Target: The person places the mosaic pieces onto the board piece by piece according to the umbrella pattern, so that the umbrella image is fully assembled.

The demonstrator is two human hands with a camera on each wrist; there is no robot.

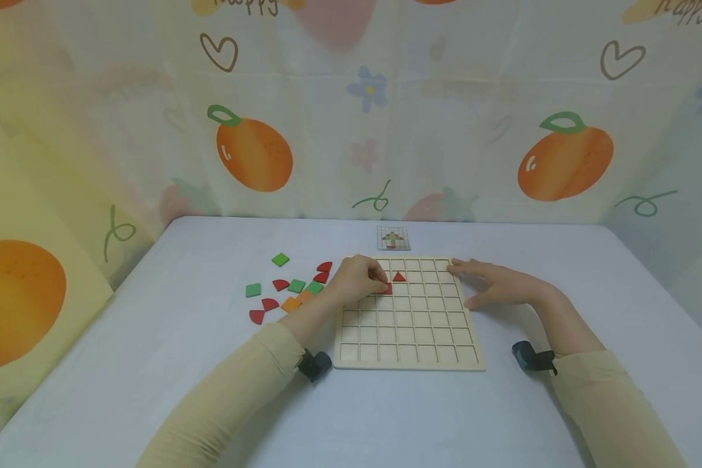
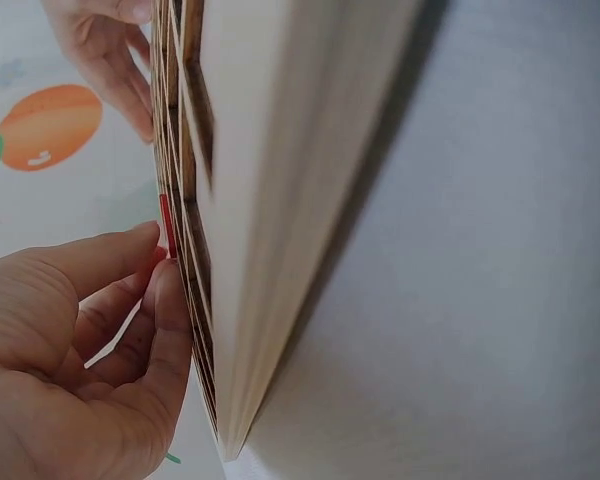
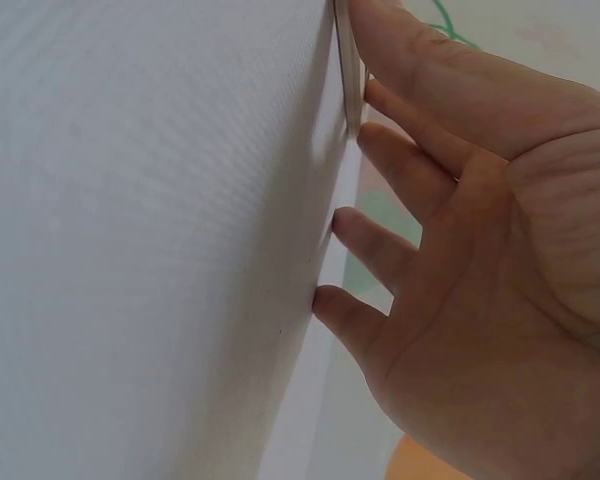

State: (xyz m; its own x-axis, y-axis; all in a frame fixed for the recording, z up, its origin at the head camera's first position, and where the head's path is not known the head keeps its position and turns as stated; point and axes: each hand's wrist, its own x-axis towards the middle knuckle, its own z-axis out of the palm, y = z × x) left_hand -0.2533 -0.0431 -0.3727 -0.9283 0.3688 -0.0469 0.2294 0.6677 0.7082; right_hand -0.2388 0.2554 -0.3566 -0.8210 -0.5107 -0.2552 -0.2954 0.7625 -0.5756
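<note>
On the gridded wooden board, my left hand reaches over the far left part. Its thumb and fingertips pinch a small red piece against the grid; the fingers hide part of it, so its full shape does not show. A red triangle lies in a cell just beyond, to the right. The left wrist view shows red between the fingertips of the left hand. At the board's right edge, my right hand rests with its fingers spread and extended, thumb and fingertips touching the side.
Left of the board lie loose flat pieces: green squares, red quarter circles and orange pieces. Behind the board is a small card with a coloured pattern on a grid. A printed cloth hangs behind the white table.
</note>
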